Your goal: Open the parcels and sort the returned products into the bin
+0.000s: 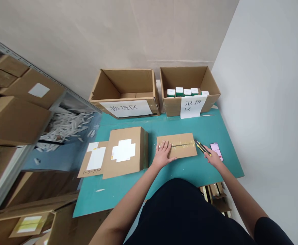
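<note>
A small flat cardboard box [181, 144], sealed with a strip of clear tape, lies on the teal table [149, 127] in front of me. My left hand [163, 153] rests flat on its left part with fingers spread. My right hand [212, 157] is closed round a yellow and black utility knife [202, 147], whose tip sits at the box's right edge.
A larger labelled carton [125, 151] lies to the left. A pink phone [216, 150] lies by my right hand. Two open cartons stand at the back: a nearly bare one [124, 90] and one [188, 89] holding several green-white packs. Shelves of cartons [13, 112] line the left.
</note>
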The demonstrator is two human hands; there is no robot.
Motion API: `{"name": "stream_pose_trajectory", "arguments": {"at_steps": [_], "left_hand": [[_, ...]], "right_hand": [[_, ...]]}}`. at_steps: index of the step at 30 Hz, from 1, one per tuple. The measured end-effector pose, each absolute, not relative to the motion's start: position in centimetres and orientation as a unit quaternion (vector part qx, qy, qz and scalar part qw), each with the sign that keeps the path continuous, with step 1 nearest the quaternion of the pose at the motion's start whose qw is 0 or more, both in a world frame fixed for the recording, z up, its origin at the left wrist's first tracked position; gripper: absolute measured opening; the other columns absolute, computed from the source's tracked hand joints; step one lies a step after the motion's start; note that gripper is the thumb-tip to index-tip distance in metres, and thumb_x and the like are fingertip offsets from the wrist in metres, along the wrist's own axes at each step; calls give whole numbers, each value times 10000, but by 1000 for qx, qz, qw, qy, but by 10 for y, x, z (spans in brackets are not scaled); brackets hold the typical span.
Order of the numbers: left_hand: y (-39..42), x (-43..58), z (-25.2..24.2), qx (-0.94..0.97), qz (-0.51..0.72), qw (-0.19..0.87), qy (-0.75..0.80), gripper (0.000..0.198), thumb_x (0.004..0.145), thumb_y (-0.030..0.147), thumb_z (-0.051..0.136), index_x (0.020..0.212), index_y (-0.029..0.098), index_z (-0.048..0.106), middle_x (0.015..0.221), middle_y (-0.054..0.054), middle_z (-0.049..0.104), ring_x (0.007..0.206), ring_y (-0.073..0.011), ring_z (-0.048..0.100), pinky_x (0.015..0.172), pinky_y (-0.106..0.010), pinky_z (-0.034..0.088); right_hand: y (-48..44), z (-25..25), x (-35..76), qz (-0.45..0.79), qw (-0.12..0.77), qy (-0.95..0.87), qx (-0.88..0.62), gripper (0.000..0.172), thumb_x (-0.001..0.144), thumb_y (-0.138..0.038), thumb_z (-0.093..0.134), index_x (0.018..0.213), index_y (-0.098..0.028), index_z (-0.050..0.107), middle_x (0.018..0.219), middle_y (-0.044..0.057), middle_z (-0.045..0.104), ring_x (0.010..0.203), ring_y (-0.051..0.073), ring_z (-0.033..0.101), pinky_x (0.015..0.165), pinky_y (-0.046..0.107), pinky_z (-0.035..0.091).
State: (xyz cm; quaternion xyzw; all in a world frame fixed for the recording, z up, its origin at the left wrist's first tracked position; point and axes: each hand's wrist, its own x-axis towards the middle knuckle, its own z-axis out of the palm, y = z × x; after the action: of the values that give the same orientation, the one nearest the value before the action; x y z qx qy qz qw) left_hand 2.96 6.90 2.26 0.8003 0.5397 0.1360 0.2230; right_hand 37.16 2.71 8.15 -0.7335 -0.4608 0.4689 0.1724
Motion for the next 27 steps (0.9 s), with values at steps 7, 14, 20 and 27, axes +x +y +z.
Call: {"name": "stream_pose_trajectory", "arguments": {"at_steps": [7,14,20,27], "left_hand": [[70,33,22,779,170,236,555,793,864,622,614,1526,222,438,1597,-137,403,1524,-341,270,1261,-539,-19],[70,36,20,777,165,210,570,708,910,573,573,1511,215,463,1586,-124,422,1509,-336,310,1266,-551,47],[69,37,20,799,116,145,573,695,945,572,505,1522,190,443,1587,-126,416,1496,-324,344,1264,-552,109],[69,38,18,801,108,124,575,712,951,573,485,1536,173,418,1580,-135,423,1486,-323,363,1258,-548,148]], "right_hand": [[30,88,374,471,158,-455,-739,547,956,-277,528,1503,-273,499,741,-9,634,451,89,473,440,195,417],[32,100,373,470,139,-458,-742,553,956,-260,527,1508,-261,491,736,-11,631,458,89,483,453,195,425],[31,107,371,473,120,-454,-745,551,975,-233,516,1522,-269,469,727,-20,610,456,79,466,459,187,412],[31,110,374,482,105,-453,-743,562,974,-242,509,1532,-282,452,737,-19,615,455,84,473,460,195,417]]}}
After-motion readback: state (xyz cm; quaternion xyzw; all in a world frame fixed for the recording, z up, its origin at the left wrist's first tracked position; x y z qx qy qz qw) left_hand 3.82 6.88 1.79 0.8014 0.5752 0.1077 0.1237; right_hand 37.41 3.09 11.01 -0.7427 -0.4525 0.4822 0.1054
